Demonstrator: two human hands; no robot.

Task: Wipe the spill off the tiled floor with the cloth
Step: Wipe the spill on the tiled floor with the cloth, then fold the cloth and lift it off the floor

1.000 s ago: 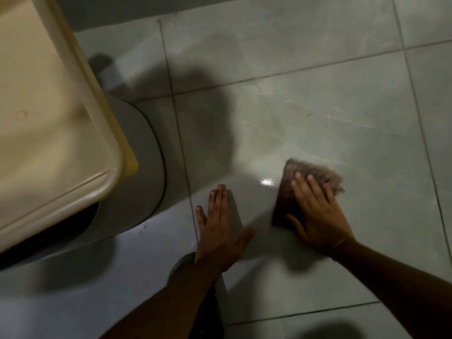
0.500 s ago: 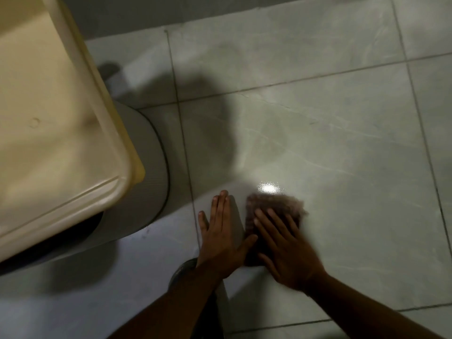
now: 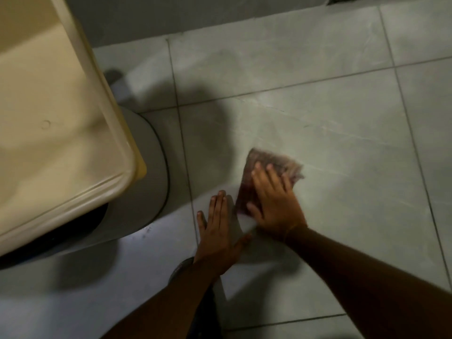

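A brownish folded cloth (image 3: 274,162) lies flat on the grey tiled floor (image 3: 342,148). My right hand (image 3: 276,204) presses down on it with fingers spread, covering its near half. My left hand (image 3: 217,236) rests flat on the floor just left of the cloth, palm down, fingers together, holding nothing. No distinct spill shows on the tile; the cloth and right hand are slightly blurred.
A cream plastic bin lid (image 3: 56,133) fills the left side. Under it curves a grey rounded base (image 3: 151,172), close to my left hand. A wall edge (image 3: 195,13) runs along the top. Open tiles stretch to the right.
The right hand slid the cloth left against my left hand half a second ago, then pushed it back out to the right and away. My left hand stayed planted.
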